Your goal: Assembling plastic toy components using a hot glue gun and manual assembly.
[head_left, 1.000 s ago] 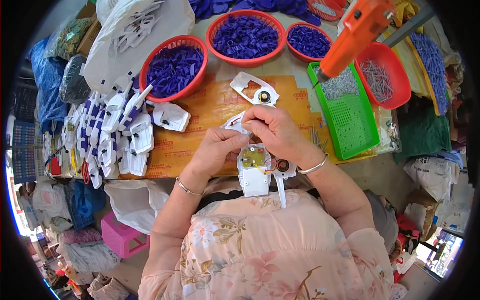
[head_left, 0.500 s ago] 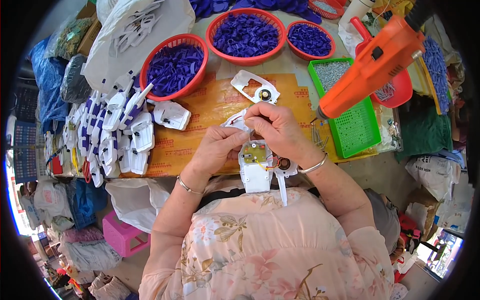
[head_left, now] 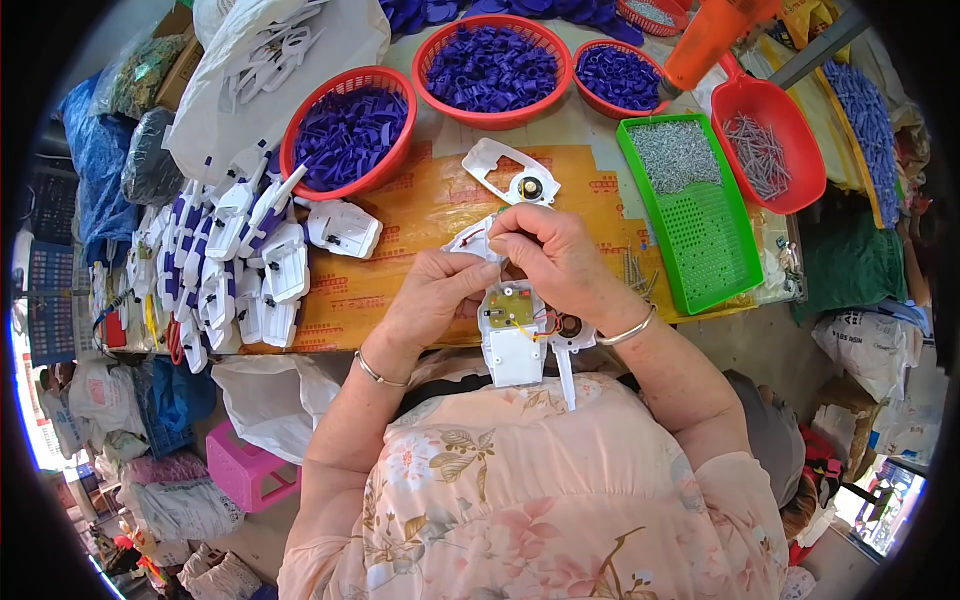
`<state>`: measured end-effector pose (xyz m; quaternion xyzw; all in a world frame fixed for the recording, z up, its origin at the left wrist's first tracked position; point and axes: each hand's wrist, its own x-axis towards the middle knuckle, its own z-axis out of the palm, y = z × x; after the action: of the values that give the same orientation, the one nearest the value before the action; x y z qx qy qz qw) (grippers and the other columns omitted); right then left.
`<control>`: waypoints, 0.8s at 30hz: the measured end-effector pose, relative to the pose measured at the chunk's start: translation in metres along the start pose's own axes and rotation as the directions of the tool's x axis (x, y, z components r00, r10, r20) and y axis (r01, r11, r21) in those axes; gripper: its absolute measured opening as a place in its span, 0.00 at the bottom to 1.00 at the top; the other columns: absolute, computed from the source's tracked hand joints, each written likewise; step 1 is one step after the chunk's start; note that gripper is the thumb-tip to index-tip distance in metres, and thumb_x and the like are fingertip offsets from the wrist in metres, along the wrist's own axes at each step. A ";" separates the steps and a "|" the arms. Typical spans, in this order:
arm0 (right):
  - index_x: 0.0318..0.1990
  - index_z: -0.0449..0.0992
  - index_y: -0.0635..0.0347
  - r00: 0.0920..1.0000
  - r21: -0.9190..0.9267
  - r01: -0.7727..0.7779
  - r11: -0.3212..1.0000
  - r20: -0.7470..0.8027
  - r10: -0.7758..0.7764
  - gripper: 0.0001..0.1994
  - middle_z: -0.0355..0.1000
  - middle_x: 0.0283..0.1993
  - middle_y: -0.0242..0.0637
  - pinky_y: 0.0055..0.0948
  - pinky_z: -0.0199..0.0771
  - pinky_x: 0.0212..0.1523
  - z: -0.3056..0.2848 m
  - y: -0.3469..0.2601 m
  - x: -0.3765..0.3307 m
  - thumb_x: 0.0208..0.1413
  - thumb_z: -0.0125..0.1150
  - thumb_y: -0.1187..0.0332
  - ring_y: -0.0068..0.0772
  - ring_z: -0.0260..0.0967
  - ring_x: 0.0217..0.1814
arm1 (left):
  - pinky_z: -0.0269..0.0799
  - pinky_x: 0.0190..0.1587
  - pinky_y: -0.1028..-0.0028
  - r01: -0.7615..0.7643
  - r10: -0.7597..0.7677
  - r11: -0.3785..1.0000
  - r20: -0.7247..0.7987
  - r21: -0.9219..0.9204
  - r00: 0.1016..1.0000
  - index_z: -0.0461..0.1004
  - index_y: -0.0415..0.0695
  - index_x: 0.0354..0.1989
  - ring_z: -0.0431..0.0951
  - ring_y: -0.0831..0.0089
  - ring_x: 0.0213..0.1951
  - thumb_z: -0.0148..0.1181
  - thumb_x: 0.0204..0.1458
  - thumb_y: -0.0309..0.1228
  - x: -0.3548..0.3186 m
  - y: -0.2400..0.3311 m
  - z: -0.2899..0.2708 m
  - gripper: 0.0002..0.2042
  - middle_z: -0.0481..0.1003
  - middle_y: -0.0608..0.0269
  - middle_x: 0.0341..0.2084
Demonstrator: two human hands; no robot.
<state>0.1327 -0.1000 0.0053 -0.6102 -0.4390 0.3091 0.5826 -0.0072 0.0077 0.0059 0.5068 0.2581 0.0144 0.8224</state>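
My left hand (head_left: 437, 292) and my right hand (head_left: 548, 250) meet over the table's front edge, fingers pinched together at the tips. What sits between the fingertips is too small and hidden to make out. Right under them lies an open white plastic housing (head_left: 515, 360) holding a green circuit board (head_left: 511, 308) with yellow and red wires. Beside it, near my right wrist, is a white part with a dark round piece (head_left: 569, 327). Behind my fingers shows another white plastic piece (head_left: 468, 238) with a red wire. Farther off lies a white handle-shaped shell (head_left: 490, 160) with a round metal-centred piece.
White-and-purple shells (head_left: 225, 250) are piled at left. Red baskets (head_left: 487, 123) of purple parts line the back. On the right are a green tray (head_left: 708, 240) of small screws and a red scoop (head_left: 800, 185) of long screws. An orange power screwdriver (head_left: 715, 45) hangs above.
The orange screwdriver has swung up and away toward the back, uncovering the green tray and red scoop. Both hands stay nearly in place, still pinched together.
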 end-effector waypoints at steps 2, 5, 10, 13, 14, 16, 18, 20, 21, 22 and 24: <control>0.30 0.71 0.67 1.000 0.011 -0.008 1.000 0.001 0.008 0.03 0.70 0.24 0.35 0.24 0.68 0.26 0.000 0.000 0.000 0.52 0.54 0.76 0.21 0.66 0.24 | 0.67 0.22 0.84 0.010 -0.010 1.000 0.027 -0.010 1.000 0.77 0.36 0.32 0.71 0.84 0.21 0.57 0.56 0.34 0.002 -0.004 -0.006 0.12 0.74 0.66 0.22; 0.30 0.71 0.67 1.000 0.026 -0.017 1.000 0.013 0.016 0.03 0.70 0.24 0.35 0.24 0.68 0.26 0.000 -0.001 -0.001 0.52 0.54 0.76 0.21 0.66 0.25 | 0.71 0.25 0.83 0.023 -0.022 1.000 0.056 -0.020 0.998 0.77 0.36 0.33 0.73 0.82 0.24 0.56 0.56 0.33 0.003 -0.007 -0.011 0.11 0.75 0.65 0.25; 0.30 0.71 0.67 1.000 0.046 -0.022 0.999 0.014 0.021 0.03 0.70 0.24 0.35 0.24 0.68 0.27 -0.001 -0.001 -0.001 0.52 0.54 0.76 0.22 0.66 0.25 | 0.73 0.26 0.83 0.023 -0.022 1.000 0.070 -0.015 0.997 0.77 0.36 0.33 0.74 0.82 0.24 0.57 0.56 0.33 0.004 -0.008 -0.012 0.11 0.75 0.65 0.24; 0.30 0.72 0.67 1.000 0.034 -0.027 0.999 0.001 0.027 0.03 0.70 0.24 0.35 0.24 0.69 0.27 -0.001 0.001 -0.001 0.52 0.54 0.76 0.22 0.66 0.25 | 0.73 0.26 0.83 0.027 -0.025 0.998 0.040 -0.051 0.999 0.77 0.36 0.32 0.74 0.82 0.24 0.57 0.56 0.33 0.003 -0.006 -0.008 0.11 0.75 0.65 0.24; 0.30 0.72 0.67 1.000 0.034 -0.027 0.999 0.001 0.027 0.03 0.70 0.24 0.35 0.24 0.69 0.27 -0.002 0.001 -0.001 0.52 0.54 0.76 0.22 0.66 0.25 | 0.72 0.25 0.83 0.030 -0.028 0.998 0.034 -0.049 0.999 0.77 0.36 0.32 0.74 0.82 0.24 0.57 0.55 0.33 0.002 -0.005 -0.007 0.11 0.75 0.65 0.24; 0.31 0.72 0.67 1.000 0.015 -0.002 1.000 0.003 0.002 0.04 0.70 0.25 0.35 0.24 0.69 0.27 -0.003 0.000 0.000 0.52 0.54 0.75 0.23 0.66 0.25 | 0.72 0.25 0.83 0.033 -0.032 0.998 0.027 -0.046 0.999 0.77 0.36 0.33 0.74 0.82 0.24 0.57 0.55 0.33 0.002 -0.005 -0.007 0.11 0.75 0.65 0.24; 0.31 0.72 0.67 1.000 0.015 -0.004 1.000 0.014 0.004 0.04 0.70 0.24 0.35 0.24 0.69 0.27 -0.004 -0.001 0.001 0.52 0.55 0.75 0.22 0.66 0.25 | 0.72 0.25 0.83 0.027 -0.025 0.999 0.043 -0.044 0.999 0.77 0.35 0.33 0.74 0.82 0.24 0.57 0.55 0.33 0.003 -0.007 -0.009 0.11 0.75 0.65 0.24; 0.31 0.72 0.67 1.000 0.015 -0.008 1.000 0.025 0.007 0.04 0.70 0.24 0.35 0.24 0.69 0.27 -0.004 -0.001 0.001 0.52 0.55 0.75 0.22 0.66 0.25 | 0.71 0.25 0.83 0.030 -0.028 0.999 0.041 -0.039 0.999 0.77 0.35 0.34 0.74 0.82 0.24 0.57 0.55 0.33 0.004 -0.009 -0.011 0.11 0.75 0.65 0.24; 0.31 0.72 0.67 1.000 0.019 -0.012 1.000 0.029 0.011 0.03 0.70 0.24 0.35 0.24 0.68 0.26 -0.004 -0.001 0.001 0.51 0.55 0.75 0.21 0.66 0.24 | 0.71 0.25 0.84 0.033 -0.031 0.999 0.038 -0.035 0.999 0.77 0.35 0.34 0.74 0.83 0.24 0.57 0.55 0.32 0.004 -0.009 -0.011 0.11 0.75 0.65 0.23; 0.30 0.72 0.67 0.999 0.023 -0.016 1.000 0.031 0.015 0.03 0.70 0.23 0.35 0.23 0.68 0.26 -0.004 0.000 0.002 0.51 0.55 0.75 0.21 0.66 0.24 | 0.71 0.25 0.84 0.034 -0.032 0.999 0.039 -0.034 0.999 0.77 0.35 0.34 0.74 0.83 0.24 0.57 0.55 0.32 0.004 -0.007 -0.009 0.11 0.75 0.65 0.23; 0.32 0.73 0.66 0.999 0.019 -0.013 1.000 0.051 0.012 0.03 0.69 0.24 0.30 0.21 0.66 0.26 -0.005 0.002 0.002 0.53 0.55 0.76 0.17 0.64 0.25 | 0.70 0.24 0.84 0.049 -0.049 0.999 0.002 -0.016 0.999 0.77 0.35 0.34 0.73 0.83 0.24 0.57 0.55 0.31 0.002 -0.003 -0.004 0.11 0.75 0.65 0.24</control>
<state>0.1385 -0.1005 0.0045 -0.5992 -0.4468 0.3323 0.5752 -0.0074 0.0102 0.0013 0.4939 0.2698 -0.0042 0.8266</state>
